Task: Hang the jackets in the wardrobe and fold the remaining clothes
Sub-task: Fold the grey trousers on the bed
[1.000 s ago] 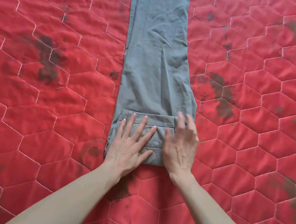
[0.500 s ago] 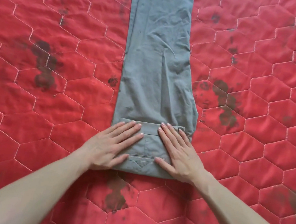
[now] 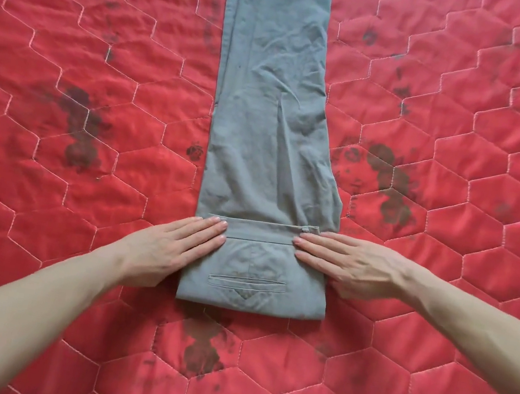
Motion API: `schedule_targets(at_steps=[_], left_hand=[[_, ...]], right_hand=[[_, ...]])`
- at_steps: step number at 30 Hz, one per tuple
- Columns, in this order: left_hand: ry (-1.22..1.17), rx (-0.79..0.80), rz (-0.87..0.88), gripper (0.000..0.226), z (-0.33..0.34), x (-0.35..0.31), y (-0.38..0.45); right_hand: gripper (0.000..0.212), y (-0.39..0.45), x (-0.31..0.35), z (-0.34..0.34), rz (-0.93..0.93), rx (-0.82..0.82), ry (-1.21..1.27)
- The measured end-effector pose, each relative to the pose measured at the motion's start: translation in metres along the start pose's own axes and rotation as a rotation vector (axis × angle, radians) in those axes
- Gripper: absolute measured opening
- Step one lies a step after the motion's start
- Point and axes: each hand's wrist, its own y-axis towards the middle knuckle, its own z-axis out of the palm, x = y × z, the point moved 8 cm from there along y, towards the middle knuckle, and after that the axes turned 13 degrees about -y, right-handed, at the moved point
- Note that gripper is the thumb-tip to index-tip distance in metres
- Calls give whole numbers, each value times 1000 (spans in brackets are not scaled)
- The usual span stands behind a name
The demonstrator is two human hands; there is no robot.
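I've got the left hand [image 3: 172, 247] flat on the near left edge of the grey trousers [image 3: 271, 137], fingers straight and together, gripping nothing. Trousers lie lengthwise on the red quilt [image 3: 52, 164], waist end folded over w/ a welt pocket [image 3: 246, 284] facing up. Right hand [image 3: 353, 266] presses the right edge, fingers straight and together too. Cloth looks light, soft, limp; I'd take the folded end at both corners. No labels or writing readable.

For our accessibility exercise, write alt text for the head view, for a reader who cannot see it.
Two hands, the left hand and right hand, press flat on the folded-over waist end of grey trousers lying lengthwise on a red quilted cover with dark blotches. The trousers' far end runs out of view.
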Motion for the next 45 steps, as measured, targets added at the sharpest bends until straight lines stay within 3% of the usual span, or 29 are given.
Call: schedule_targets(at_steps=[3,7,13,18,19,21,24,26,28,31,33,35,37,41,45], left_hand=[[19,-6,2,77,-5,-2,2],[8,19,7,75,-8,-5,4],[-107,20,-46,98,-9,-5,4],[-114,99,-53,123,-2,-1,1],[-118,109,-57,124,1,0,1],[-127,101,-72,116,2,2,4],[-157,2,-109,89,-8,6,7],[-293,-41,-137,91,-12,11,10],[-495,-153,-166,82,-20,20,11],[-704,-380,-250,48,-41,34,12],[-881,-513,-447,25,-52,47,8],[-1075,-557,-761,36,-50,65,5],[-1214,-575,-937,45,-44,76,9],[-1248,-657,-979,30,-45,87,26],[-1033,-665,-1007,26,-46,94,31]], right_hand=[[59,1,5,-11,4,-137,-43],[56,7,14,-5,97,-122,11],[55,11,4,-6,179,-58,205],[38,9,-10,-18,358,-150,503],[43,8,-13,-17,409,-143,554],[48,6,-19,-16,515,-140,674],[32,7,-25,-23,688,-188,864],[27,6,-29,-29,807,-271,895],[19,2,-29,-32,951,-320,911],[23,-2,-32,-27,1155,-359,953],[9,0,-32,-24,1216,-347,1051],[24,8,-34,-26,1217,-368,1127],[34,14,-40,-25,1278,-402,1187],[11,16,-59,-13,1428,-425,1137],[24,22,-78,-11,1478,-282,845]])
